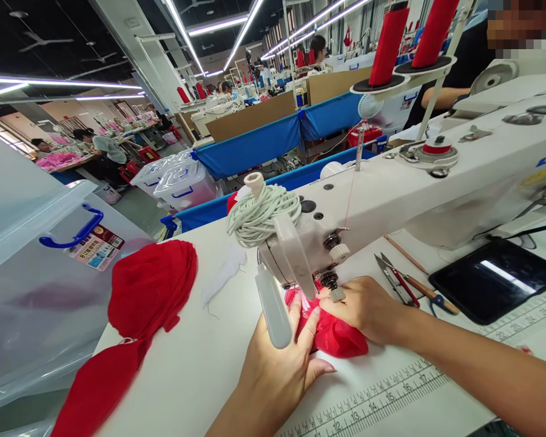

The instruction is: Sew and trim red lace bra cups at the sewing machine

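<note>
A piece of red fabric [341, 337] lies bunched under the lit needle area of a white sewing machine [364, 188]. My left hand [277, 358] rests on its left side, fingers stretched out and pressing the cloth, thumb apart on the table. The machine's grey lever [273, 309] passes in front of that hand. From the right, my right hand [368, 309] grips the fabric near the presser foot with bent fingers; its fingertips are partly hidden by the machine's tension knobs. Needle and stitch line are hidden. A bundle of pale green cord [264, 212] hangs on the machine head.
More red fabric [152, 291] drapes over the table's left side beside a clear plastic bin [131, 237]. Right of the machine lie thread snips [398, 282], a wood-handled tool [432, 294] and a black tablet [495, 279]. A printed ruler [373, 406] runs along the front edge.
</note>
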`<state>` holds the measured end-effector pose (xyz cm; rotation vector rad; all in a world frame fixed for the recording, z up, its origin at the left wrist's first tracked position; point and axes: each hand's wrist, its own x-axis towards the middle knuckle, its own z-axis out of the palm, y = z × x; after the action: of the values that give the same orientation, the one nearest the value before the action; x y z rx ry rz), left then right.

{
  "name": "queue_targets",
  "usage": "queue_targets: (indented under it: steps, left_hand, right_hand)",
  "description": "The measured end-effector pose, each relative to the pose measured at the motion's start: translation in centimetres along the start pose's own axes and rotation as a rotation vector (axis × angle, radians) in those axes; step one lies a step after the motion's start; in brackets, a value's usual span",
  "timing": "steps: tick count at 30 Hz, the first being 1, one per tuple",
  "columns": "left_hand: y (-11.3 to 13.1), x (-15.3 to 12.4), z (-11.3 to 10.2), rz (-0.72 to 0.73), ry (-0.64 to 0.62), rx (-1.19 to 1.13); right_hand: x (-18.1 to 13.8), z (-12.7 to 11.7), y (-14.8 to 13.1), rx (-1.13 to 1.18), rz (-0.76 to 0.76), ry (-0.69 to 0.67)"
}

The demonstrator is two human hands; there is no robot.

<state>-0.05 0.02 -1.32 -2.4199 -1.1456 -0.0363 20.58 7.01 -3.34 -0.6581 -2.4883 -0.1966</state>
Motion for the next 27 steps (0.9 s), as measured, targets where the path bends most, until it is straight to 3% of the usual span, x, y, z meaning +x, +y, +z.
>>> queue_targets:
  steps: [16,27]
  left_hand:
    - [0.14,0.46,-0.48,0.025,0.080,-0.013]
    - [0.10,0.30,-0.55,0.007,-0.002,-0.033]
  right_hand:
    - [0.29,-0.18,-0.16,0.038,0.098,-0.074]
    - [0.42,-0.36,-0.26,0.048,0.099,-0.074]
